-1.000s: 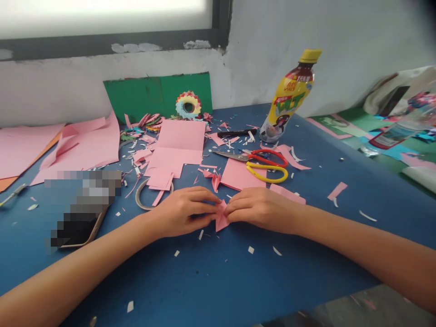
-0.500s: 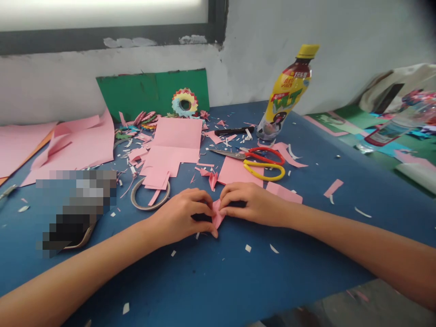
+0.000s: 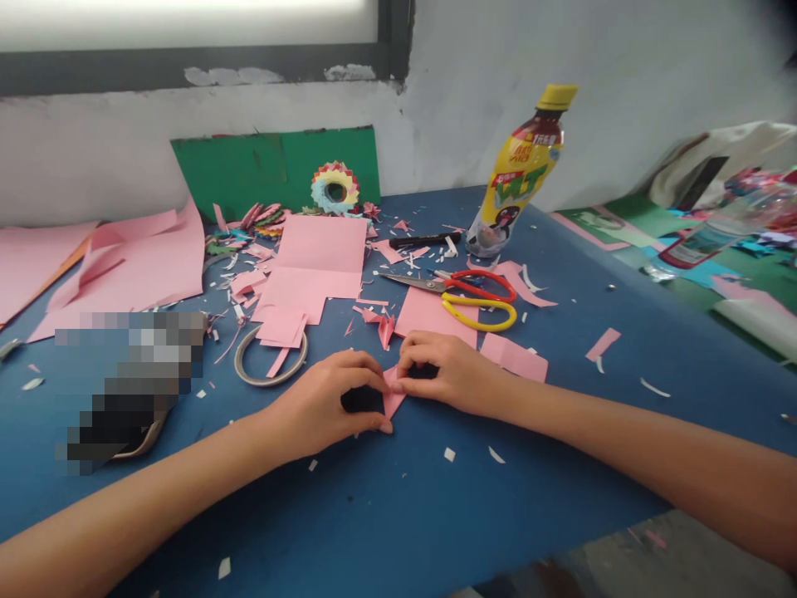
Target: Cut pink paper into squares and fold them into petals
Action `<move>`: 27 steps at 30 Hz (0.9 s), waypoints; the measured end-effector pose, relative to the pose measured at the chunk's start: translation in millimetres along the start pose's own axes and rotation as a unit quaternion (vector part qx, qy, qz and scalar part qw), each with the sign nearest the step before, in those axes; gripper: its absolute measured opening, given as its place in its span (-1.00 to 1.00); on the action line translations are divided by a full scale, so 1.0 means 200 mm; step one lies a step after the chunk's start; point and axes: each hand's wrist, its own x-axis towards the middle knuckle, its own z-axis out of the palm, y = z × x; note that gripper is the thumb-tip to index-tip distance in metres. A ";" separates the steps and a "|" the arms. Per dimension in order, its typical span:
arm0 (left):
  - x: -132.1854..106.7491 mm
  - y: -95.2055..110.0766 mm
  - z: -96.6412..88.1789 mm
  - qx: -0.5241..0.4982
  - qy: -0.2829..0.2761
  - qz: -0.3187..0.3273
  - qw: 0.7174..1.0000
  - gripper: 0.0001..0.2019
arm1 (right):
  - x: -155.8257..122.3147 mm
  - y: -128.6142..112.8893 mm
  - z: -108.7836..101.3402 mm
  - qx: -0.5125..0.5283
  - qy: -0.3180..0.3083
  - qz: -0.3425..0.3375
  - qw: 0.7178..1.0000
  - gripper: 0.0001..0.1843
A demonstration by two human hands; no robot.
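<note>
A small folded piece of pink paper (image 3: 393, 402) lies on the blue tabletop between my two hands, partly covered by fingers. My left hand (image 3: 333, 403) grips its left side, thumb at the lower corner and fingers at the upper edge. From the right, my right hand (image 3: 439, 370) pinches the paper near its top with thumb and forefinger. Just beyond the hands sits a folded darker pink paper shape (image 3: 384, 327). Scissors (image 3: 479, 297) with one red and one yellow handle rest on a pink paper sheet (image 3: 418, 316).
A roll of tape (image 3: 239, 365) and a blurred-out phone-like object (image 3: 134, 399) lie to the left. Behind are stacked pink sheets (image 3: 320, 241), a black pen (image 3: 426, 241), a yellow-labelled bottle (image 3: 516, 178) and a paper ring (image 3: 319, 184). White and pink scraps are scattered about.
Both hands stay on the small folded pink paper; the right fingers have shifted slightly across its top. The whole view has moved a little.
</note>
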 end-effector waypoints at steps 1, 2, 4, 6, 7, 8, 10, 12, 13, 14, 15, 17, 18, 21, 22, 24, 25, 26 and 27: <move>-0.01 0.00 0.00 0.012 0.000 0.027 1.000 -0.83 | 0.00 0.00 0.00 0.002 -0.001 -0.001 1.000 -0.90; -0.03 0.00 0.01 0.029 0.000 0.053 0.998 -0.87 | 0.00 0.00 0.00 0.004 -0.001 -0.001 1.000 -0.90; -0.06 0.01 0.01 0.072 -0.004 0.092 0.993 -0.86 | 0.00 0.01 0.00 0.003 0.000 -0.002 1.000 -0.90; -0.08 0.03 0.02 0.118 -0.013 0.111 0.987 -0.81 | 0.00 0.01 0.00 0.000 0.002 -0.002 1.000 -0.91; -0.09 0.03 0.02 0.139 -0.019 0.118 0.983 -0.78 | 0.00 0.01 0.00 0.000 0.002 -0.002 1.000 -0.91; -0.10 0.04 0.02 0.158 -0.023 0.127 0.979 -0.76 | 0.00 0.01 0.00 0.000 0.003 -0.002 1.000 -0.91; -0.10 0.05 0.02 0.191 -0.024 0.146 0.970 -0.74 | 0.00 0.01 0.00 0.001 0.003 0.001 1.000 -0.91; -0.10 0.06 0.02 0.221 -0.017 0.167 0.961 -0.74 | 0.00 0.00 0.00 0.000 0.003 0.004 1.000 -0.91; -0.10 0.06 0.02 0.235 -0.010 0.178 0.955 -0.74 | 0.00 0.00 0.00 -0.001 0.004 0.006 1.000 -0.91; -0.10 0.06 0.02 0.249 -0.005 0.188 0.950 -0.74 | 0.00 0.00 0.00 -0.003 0.004 0.007 1.000 -0.90; -0.10 0.07 0.02 0.261 0.001 0.198 0.945 -0.74 | 0.00 -0.01 0.00 -0.005 0.005 0.010 1.000 -0.90; -0.10 0.07 0.02 0.278 0.013 0.215 0.936 -0.74 | 0.01 -0.02 0.00 -0.010 0.008 0.015 1.000 -0.88; -0.10 0.08 0.02 0.281 0.019 0.220 0.934 -0.74 | 0.01 -0.02 0.00 -0.012 0.009 0.018 1.000 -0.88; -0.10 0.08 0.02 0.275 0.032 0.225 0.934 -0.75 | 0.01 -0.03 0.00 -0.016 0.012 0.020 1.000 -0.88; -0.10 0.08 0.02 0.271 0.034 0.224 0.936 -0.76 | 0.01 -0.02 0.00 -0.015 0.013 0.018 1.000 -0.87; -0.09 0.08 0.02 0.264 0.034 0.224 0.938 -0.76 | 0.01 -0.02 0.00 -0.011 0.011 0.015 1.000 -0.87; -0.09 0.08 0.02 0.259 0.033 0.225 0.938 -0.76 | 0.01 -0.02 0.00 -0.009 0.010 0.014 1.000 -0.87; -0.10 0.08 0.02 0.255 0.035 0.228 0.939 -0.75 | 0.01 -0.02 0.00 -0.007 0.009 0.014 1.000 -0.87; -0.10 0.07 0.02 0.250 0.037 0.228 0.940 -0.75 | 0.01 -0.01 0.00 -0.005 0.008 0.016 1.000 -0.87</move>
